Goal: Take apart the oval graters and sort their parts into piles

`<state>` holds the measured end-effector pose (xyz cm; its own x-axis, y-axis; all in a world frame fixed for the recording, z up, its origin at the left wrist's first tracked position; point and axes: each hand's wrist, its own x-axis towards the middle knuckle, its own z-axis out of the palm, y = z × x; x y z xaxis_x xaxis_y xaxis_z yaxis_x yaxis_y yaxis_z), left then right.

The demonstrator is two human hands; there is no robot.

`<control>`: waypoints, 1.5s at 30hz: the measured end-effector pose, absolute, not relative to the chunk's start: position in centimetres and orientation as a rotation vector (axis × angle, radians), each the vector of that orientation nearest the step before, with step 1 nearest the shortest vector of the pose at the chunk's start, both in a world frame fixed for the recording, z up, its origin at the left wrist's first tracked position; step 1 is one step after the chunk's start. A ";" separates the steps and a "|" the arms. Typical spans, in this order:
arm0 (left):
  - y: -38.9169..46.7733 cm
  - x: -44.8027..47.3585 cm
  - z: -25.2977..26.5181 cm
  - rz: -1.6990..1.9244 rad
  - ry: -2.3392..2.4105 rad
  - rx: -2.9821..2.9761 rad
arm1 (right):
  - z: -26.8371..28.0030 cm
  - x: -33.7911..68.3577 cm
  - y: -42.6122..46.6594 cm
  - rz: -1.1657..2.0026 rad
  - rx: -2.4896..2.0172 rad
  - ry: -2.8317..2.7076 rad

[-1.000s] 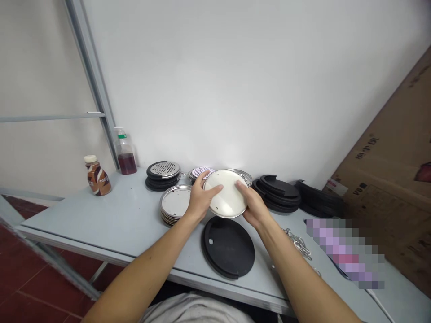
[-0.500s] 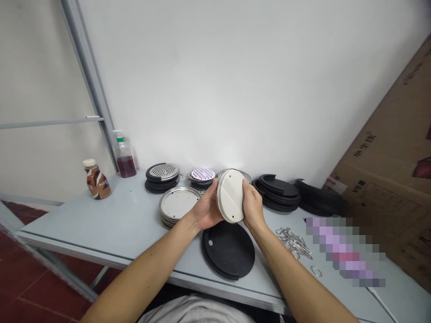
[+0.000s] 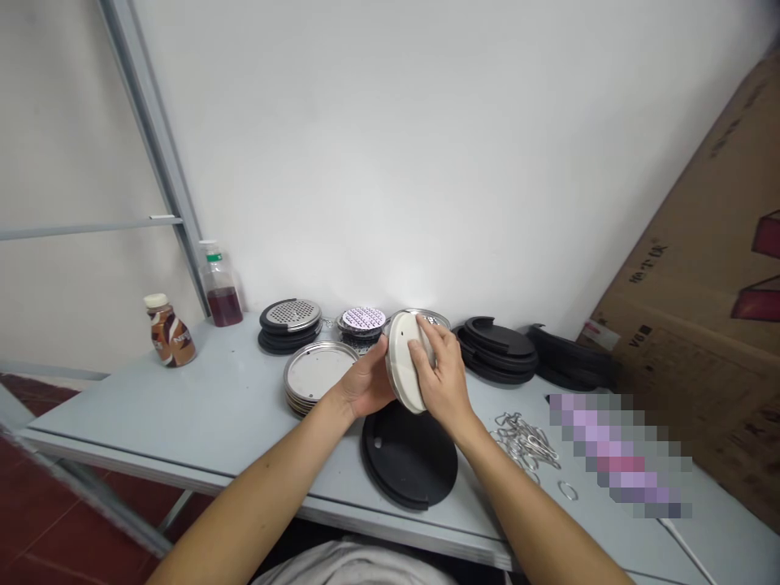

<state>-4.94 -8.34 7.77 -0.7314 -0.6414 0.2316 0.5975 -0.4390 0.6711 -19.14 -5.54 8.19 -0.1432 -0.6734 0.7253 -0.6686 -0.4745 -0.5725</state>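
A round cream-white disc (image 3: pixel 405 366) with a rim and a small dark hole is held tilted above the table. My left hand (image 3: pixel 370 382) grips its left edge. With fingers spread over its face, my right hand (image 3: pixel 444 375) holds it from the right. Below the disc lies a round black holder (image 3: pixel 411 459) with a small oval hole and a raised rim. To the left of my left hand stands a stack of metal-rimmed white discs (image 3: pixel 322 372). The underside of the held disc is hidden.
Black holders topped by a perforated metal plate (image 3: pixel 292 314) stand at the back left, near two bottles (image 3: pixel 171 333). Plates with a purple-patterned disc (image 3: pixel 364 318) sit mid-back. Stacked black holders (image 3: pixel 500 349), metal clips (image 3: pixel 527 443) and a cardboard box (image 3: pixel 688 349) are on the right.
The disc has turned more edge-on. My right hand has moved from its right edge onto its face, while my left hand stays on the left edge.
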 end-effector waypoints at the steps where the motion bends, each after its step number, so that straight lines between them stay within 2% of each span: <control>1: -8.3 -4.9 7.8 -2.187 -0.982 0.071 | 8.3 -19.0 -5.3 -1.720 -2.095 1.601; 10: -8.4 -5.2 8.2 -2.140 -0.938 0.121 | 8.2 -18.3 -4.0 -1.386 -2.311 1.492; 16: -8.5 -4.6 8.5 -2.238 -0.861 0.095 | 8.8 -18.5 -3.8 -1.354 -2.276 1.422; 19: -8.9 -4.2 8.9 -2.304 -0.804 0.089 | 9.3 -19.3 -4.6 -1.512 -2.145 1.510; 22: -9.1 -4.1 9.1 -2.289 -0.817 0.120 | 9.5 -20.6 -5.9 -1.681 -1.799 1.645; 27: -9.0 -4.6 8.5 -2.045 -0.981 0.405 | 9.4 -22.4 -7.1 -1.553 -1.205 1.317; 32: -9.0 -5.3 8.0 -1.761 -1.068 0.613 | 10.5 -22.6 -6.4 -1.981 -1.107 1.178; 38: -8.7 -5.0 8.8 -1.589 -1.204 0.444 | 12.3 -23.7 -4.8 -1.495 -1.123 0.857; 45: -7.6 -5.9 8.2 -1.515 -1.600 0.376 | 11.0 -24.4 -2.3 -1.239 -1.284 0.835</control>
<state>-5.90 -7.60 8.22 -0.5709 -0.7283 0.3790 0.3386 0.2117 0.9168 -24.44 -2.31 11.04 0.2012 -0.9631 0.1787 0.1954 -0.1393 -0.9708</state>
